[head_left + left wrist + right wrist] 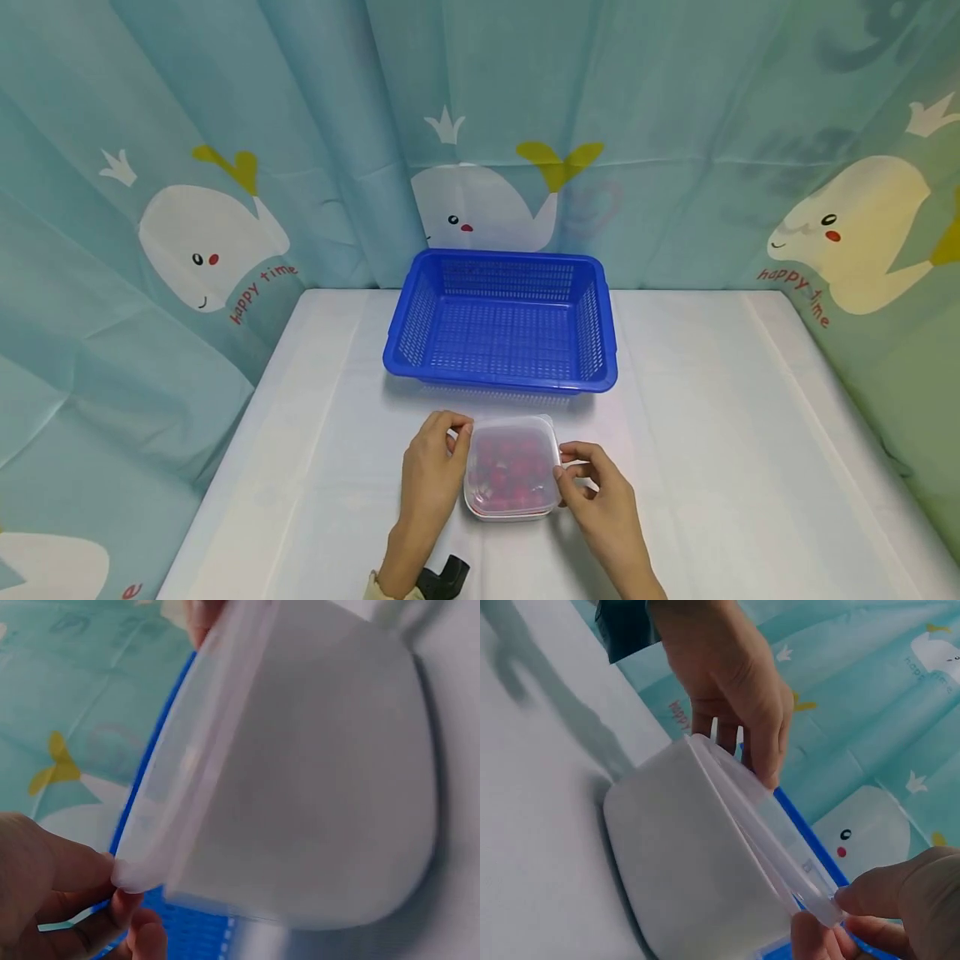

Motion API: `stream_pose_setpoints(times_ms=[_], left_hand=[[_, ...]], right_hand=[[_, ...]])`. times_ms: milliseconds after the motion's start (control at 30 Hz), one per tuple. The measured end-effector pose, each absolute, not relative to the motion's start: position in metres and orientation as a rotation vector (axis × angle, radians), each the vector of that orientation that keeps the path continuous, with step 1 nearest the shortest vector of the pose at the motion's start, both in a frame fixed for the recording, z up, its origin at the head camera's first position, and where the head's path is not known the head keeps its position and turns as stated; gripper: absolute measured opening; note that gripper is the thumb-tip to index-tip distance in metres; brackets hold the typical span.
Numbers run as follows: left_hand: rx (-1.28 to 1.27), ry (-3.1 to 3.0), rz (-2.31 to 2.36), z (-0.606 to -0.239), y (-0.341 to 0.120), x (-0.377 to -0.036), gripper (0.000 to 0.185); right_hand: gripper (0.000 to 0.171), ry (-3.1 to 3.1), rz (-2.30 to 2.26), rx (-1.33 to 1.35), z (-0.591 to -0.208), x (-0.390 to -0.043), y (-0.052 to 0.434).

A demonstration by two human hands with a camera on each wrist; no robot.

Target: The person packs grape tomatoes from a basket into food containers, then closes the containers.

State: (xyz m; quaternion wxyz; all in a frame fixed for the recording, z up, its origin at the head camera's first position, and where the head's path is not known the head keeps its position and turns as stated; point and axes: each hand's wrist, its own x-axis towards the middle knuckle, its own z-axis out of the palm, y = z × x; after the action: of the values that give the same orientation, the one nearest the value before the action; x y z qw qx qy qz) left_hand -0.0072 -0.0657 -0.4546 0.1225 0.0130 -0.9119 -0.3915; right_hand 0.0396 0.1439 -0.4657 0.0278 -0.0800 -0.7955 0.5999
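On the white table stands a white square box (682, 847) with a translucent lid (513, 446) on top. Small red round things (517, 479) show blurred through the lid. My left hand (433, 471) pinches the lid's far left corner between thumb and fingers. At the right side my right hand (606, 500) pinches the lid's edge, thumb above and fingers beneath. The right wrist view shows a narrow gap between lid and box rim near the right hand's fingertips (845, 900). The box's bottom rests on the table.
Behind the box is a blue perforated plastic basket (498, 383) with nothing in it. A light blue curtain (660, 167) with printed whales hangs behind and beside the white table (720, 450). A black strap piece (446, 577) sits at the left wrist.
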Motion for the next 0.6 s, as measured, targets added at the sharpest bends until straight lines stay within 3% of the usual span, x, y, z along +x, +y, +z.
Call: stream_pose_setpoints(times_ms=[600], left_hand=[[0.045, -2.65, -1.168, -0.4641, -0.0638, -0.0088, 0.005]], right_hand=[[0.031, -2.506, 1.912, -0.328, -0.466, 0.0386, 0.1434]])
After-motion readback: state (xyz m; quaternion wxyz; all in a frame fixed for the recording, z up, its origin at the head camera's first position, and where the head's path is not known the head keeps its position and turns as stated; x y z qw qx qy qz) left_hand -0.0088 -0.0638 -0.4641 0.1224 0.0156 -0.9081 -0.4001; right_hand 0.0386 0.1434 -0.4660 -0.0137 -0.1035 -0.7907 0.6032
